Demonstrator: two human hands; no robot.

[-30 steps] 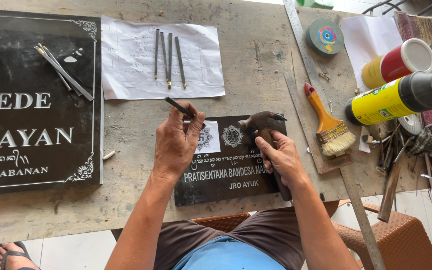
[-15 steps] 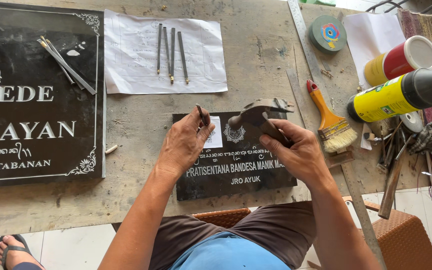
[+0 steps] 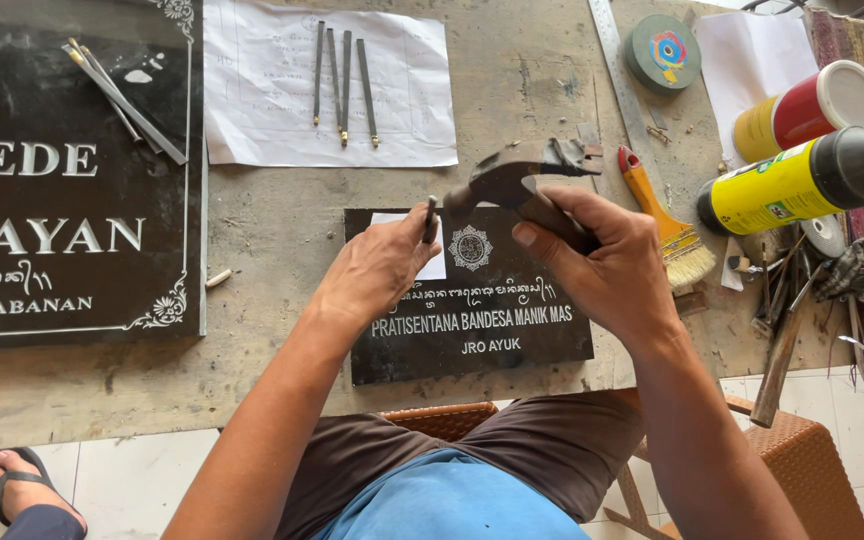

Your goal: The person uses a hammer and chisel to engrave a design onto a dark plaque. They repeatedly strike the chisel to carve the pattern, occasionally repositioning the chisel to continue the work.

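**Chisel and hammer over a small black plaque**

The left hand (image 3: 377, 268) pinches a thin dark chisel (image 3: 430, 220) between thumb and fingers, its tip standing on the upper left part of the small black stone plaque (image 3: 472, 330), just beside a white paper patch and a round white emblem. The right hand (image 3: 607, 265) has its fingers wrapped around the handle of a rusty hammer (image 3: 512, 175), whose head hangs just above and to the right of the chisel's top, not touching it as far as can be seen.

The plaque lies flat near the front edge of the rough grey table (image 3: 282, 220), directly before the person's lap.

Around it: a large black plaque (image 3: 62, 200) to the left, with a few metal rods resting on its upper part; a white paper sheet (image 3: 252, 90) behind, carrying four slim chisels (image 3: 342, 80) in a row; a metal ruler (image 3: 617, 60) running diagonally at the right; a yellow-handled paintbrush (image 3: 657, 215) just beside the right hand; a yellow spray can (image 3: 782, 185) lying on its side; and a red-and-yellow can (image 3: 802, 110) behind it. A sandalled foot (image 3: 22, 490) shows on the tiled floor at lower left.
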